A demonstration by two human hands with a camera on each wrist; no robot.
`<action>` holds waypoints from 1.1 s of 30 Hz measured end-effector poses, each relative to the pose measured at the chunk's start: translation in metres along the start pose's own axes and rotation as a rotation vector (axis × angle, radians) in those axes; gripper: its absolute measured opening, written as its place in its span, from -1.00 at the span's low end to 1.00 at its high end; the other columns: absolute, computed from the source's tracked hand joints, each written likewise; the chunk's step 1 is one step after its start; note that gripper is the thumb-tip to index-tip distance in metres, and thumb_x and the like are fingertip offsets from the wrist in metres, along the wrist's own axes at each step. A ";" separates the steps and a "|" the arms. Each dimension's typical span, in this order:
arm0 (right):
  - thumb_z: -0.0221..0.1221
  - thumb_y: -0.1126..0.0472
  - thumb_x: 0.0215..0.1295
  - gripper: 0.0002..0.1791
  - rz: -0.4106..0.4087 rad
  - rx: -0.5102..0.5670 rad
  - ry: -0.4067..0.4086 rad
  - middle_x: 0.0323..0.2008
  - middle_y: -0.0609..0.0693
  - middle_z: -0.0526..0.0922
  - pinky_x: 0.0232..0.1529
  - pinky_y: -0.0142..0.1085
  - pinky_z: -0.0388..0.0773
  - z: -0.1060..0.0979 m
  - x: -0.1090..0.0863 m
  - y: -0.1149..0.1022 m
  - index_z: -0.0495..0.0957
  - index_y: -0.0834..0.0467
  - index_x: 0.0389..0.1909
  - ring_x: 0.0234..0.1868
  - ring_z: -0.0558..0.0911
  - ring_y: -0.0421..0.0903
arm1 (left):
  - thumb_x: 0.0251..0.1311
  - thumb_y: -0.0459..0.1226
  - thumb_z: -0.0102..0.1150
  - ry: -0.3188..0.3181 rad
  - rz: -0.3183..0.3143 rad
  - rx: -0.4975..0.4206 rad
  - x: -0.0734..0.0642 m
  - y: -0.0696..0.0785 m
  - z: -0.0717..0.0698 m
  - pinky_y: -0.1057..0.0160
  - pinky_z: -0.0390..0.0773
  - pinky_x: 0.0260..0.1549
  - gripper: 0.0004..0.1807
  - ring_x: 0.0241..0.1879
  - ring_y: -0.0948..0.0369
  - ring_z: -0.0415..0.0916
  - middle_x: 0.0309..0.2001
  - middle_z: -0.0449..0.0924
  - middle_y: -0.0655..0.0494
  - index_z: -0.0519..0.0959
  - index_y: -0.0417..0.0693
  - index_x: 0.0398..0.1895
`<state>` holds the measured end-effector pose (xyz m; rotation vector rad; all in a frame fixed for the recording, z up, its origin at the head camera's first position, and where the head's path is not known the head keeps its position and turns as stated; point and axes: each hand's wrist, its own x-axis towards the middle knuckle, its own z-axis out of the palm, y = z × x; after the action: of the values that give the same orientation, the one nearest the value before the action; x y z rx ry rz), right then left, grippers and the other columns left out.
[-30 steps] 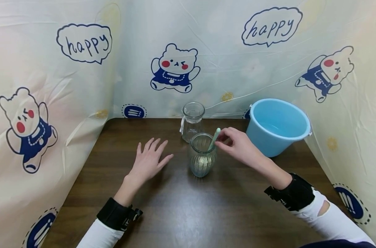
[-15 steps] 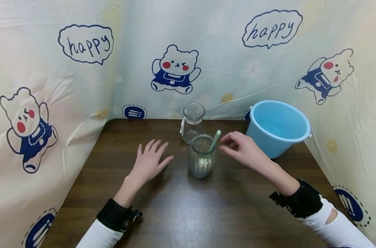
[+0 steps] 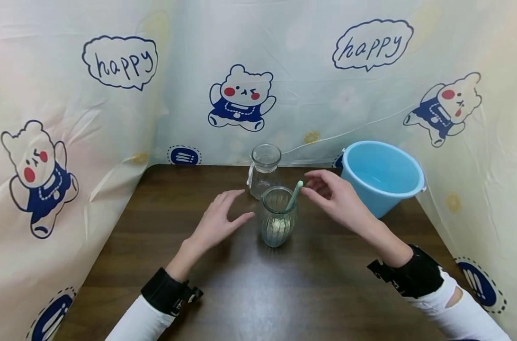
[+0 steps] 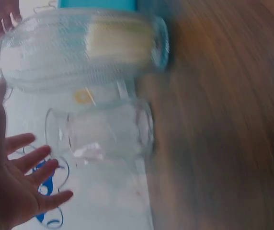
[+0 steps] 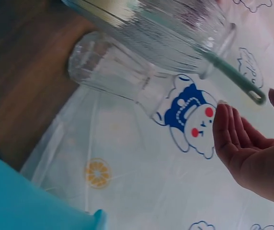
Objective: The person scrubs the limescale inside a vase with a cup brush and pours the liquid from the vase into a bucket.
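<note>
A ribbed glass jar (image 3: 277, 226) stands upright on the table, with a pale substance in its lower part. From its mouth a green handle with a hole at the tip (image 5: 242, 82) sticks out, leaning right; its lower end is hidden in the jar. My left hand (image 3: 218, 222) is just left of the jar, thumb and fingers spread, holding nothing. On the other side my right hand (image 3: 333, 194) hovers by the handle tip with loosely bent fingers, a gap showing between them in the right wrist view. Behind the jar stands a clear glass bottle (image 4: 103, 129) with a white ribbon.
A light blue bucket (image 3: 378, 175) stands at the back right, close behind my right hand. The brown wooden table (image 3: 258, 293) ends at a printed cloth (image 3: 309, 85) that hangs along the back and both sides.
My right hand let go of the green handle and drew back, then rose slightly near its tip. My left hand moved right toward the jar. The jar stayed in place.
</note>
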<state>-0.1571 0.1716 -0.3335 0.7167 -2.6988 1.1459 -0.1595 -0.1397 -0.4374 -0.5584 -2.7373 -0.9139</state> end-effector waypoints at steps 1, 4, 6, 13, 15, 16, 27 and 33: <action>0.21 -0.03 0.30 -0.52 -0.009 0.007 0.019 -0.15 -0.04 0.63 -0.19 -0.21 0.62 0.000 0.001 -0.002 0.48 0.13 0.15 -0.19 0.59 -0.21 | 0.14 0.33 0.05 0.008 0.000 -0.061 0.002 0.003 0.002 -0.11 0.31 0.25 -0.14 0.32 0.15 0.21 0.33 0.35 0.08 0.30 0.08 0.42; 0.21 -0.03 0.31 -0.51 -0.036 0.013 0.049 -0.15 -0.05 0.62 -0.22 -0.23 0.62 0.000 0.006 -0.008 0.46 0.12 0.17 -0.20 0.58 -0.24 | 0.06 0.23 0.24 0.017 0.011 -0.228 0.010 0.011 0.008 -0.09 0.30 0.27 -0.07 0.35 0.17 0.17 0.36 0.29 0.07 0.22 0.07 0.46; 0.21 -0.01 0.30 -0.51 -0.047 0.014 0.050 -0.16 -0.06 0.62 -0.21 -0.24 0.62 0.002 0.009 -0.011 0.45 0.13 0.17 -0.21 0.58 -0.25 | 0.00 0.16 0.34 0.016 0.027 -0.298 0.016 0.015 0.015 -0.08 0.29 0.28 -0.01 0.35 0.17 0.17 0.37 0.27 0.05 0.18 0.06 0.49; 0.24 0.06 0.29 -0.60 -0.068 0.000 0.004 -0.17 -0.02 0.62 -0.22 -0.22 0.65 0.017 0.012 -0.013 0.53 0.14 0.08 -0.25 0.60 -0.22 | -0.14 0.09 0.47 -0.042 0.025 -0.417 0.023 0.025 0.041 -0.12 0.28 0.27 0.17 0.36 0.21 0.13 0.43 0.19 0.07 0.03 0.15 0.55; 0.25 0.10 0.28 -0.66 -0.075 0.006 -0.007 -0.19 -0.01 0.63 -0.24 -0.21 0.65 0.020 0.011 -0.013 0.57 0.14 0.03 -0.26 0.60 -0.20 | -0.16 0.09 0.48 -0.053 0.024 -0.437 0.025 0.028 0.046 -0.12 0.25 0.29 0.19 0.38 0.23 0.11 0.45 0.17 0.08 0.00 0.19 0.55; 0.25 0.11 0.28 -0.68 -0.076 0.012 -0.010 -0.20 -0.01 0.63 -0.24 -0.21 0.65 0.021 0.012 -0.014 0.58 0.14 0.00 -0.27 0.60 -0.20 | -0.17 0.08 0.49 -0.056 0.026 -0.442 0.026 0.030 0.048 -0.12 0.25 0.29 0.20 0.39 0.22 0.10 0.46 0.17 0.08 0.00 0.20 0.55; 0.28 0.13 0.24 -0.79 -0.074 0.133 -0.097 -0.38 0.02 0.72 -0.35 -0.28 0.65 0.032 0.020 -0.018 0.58 0.12 -0.16 -0.40 0.65 -0.19 | -0.17 -0.04 0.53 -0.048 0.026 -0.613 0.027 0.035 0.061 -0.06 0.37 0.18 0.06 0.25 0.15 0.32 0.35 0.31 0.22 0.17 0.23 0.47; 0.28 0.17 0.24 -0.83 -0.111 0.117 -0.126 -0.43 0.00 0.69 -0.36 -0.28 0.64 0.034 0.024 -0.016 0.64 0.10 -0.17 -0.44 0.61 -0.20 | -0.14 -0.07 0.51 -0.031 0.034 -0.652 0.031 0.033 0.066 0.01 0.46 0.11 -0.03 0.11 0.22 0.43 0.23 0.43 0.17 0.22 0.19 0.41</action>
<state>-0.1690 0.1291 -0.3403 0.9752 -2.6695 1.2804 -0.1784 -0.0661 -0.4624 -0.7161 -2.4007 -1.8084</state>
